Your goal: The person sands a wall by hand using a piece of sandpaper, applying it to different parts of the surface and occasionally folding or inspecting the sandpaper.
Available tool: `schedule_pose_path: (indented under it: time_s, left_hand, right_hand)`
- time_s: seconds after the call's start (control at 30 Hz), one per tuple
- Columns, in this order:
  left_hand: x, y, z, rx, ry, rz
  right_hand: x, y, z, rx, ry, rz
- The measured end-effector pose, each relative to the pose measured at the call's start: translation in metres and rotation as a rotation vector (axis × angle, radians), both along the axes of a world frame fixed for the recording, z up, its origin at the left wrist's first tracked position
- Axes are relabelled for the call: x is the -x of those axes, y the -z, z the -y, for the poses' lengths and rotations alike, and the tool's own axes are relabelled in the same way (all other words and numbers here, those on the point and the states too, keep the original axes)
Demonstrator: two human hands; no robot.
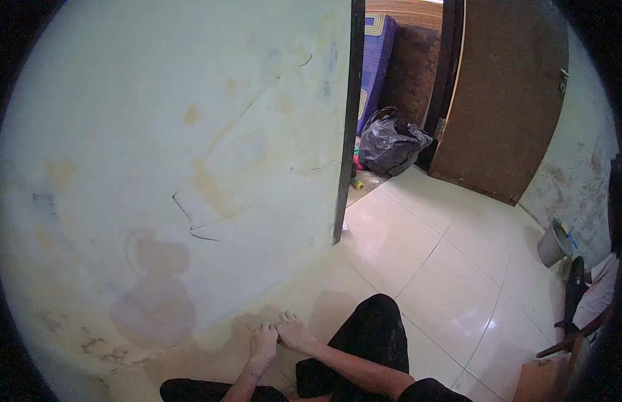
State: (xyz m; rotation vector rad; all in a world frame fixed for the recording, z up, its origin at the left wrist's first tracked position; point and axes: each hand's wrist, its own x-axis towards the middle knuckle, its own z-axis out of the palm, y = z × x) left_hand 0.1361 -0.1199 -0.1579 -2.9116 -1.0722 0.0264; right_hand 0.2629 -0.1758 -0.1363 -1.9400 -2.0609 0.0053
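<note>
My left hand [264, 342], with a thin bracelet at its wrist, is low in the view, beside the foot of the pale wall [240, 201]. Right against it is my right hand [294, 332], its forearm lying across my dark-clothed knee [371, 331]. The fingers of both hands are bent and meet over the tiled floor. Whether anything small is between them cannot be told. My legs are folded below the hands.
An open brown door [502, 90] stands at the upper right. In the doorway sit a black plastic bag [394, 145] and a purple patterned mattress [379, 65]. A grey bucket [552, 246], clothes [594, 291] and a wooden piece of furniture [542, 377] are at the right.
</note>
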Motion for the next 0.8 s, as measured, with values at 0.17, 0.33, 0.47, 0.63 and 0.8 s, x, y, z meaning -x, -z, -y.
schedule_pose_path:
  time_s: [0.17,0.33,0.47,0.63,0.8]
  left_hand:
    - [-0.002,-0.035,0.006,0.119,-0.016,-0.06]
    - [-0.007,-0.04,0.01,0.173,0.027,-0.101]
    - [-0.004,-0.028,0.008,0.171,0.039,-0.104]
    - [0.003,0.033,-0.006,0.021,0.072,-0.097]
    - [-0.004,0.019,-0.002,-0.019,0.145,-0.186]
  right_hand:
    - [0.001,-0.002,0.001,0.121,0.004,-0.083]
    - [-0.006,0.02,-0.002,0.192,-0.019,-0.12]
    - [-0.004,0.016,0.0,0.196,0.051,-0.156]
    - [-0.003,-0.009,0.004,0.176,-0.031,-0.192]
    - [-0.008,-0.01,0.003,0.126,-0.035,-0.18]
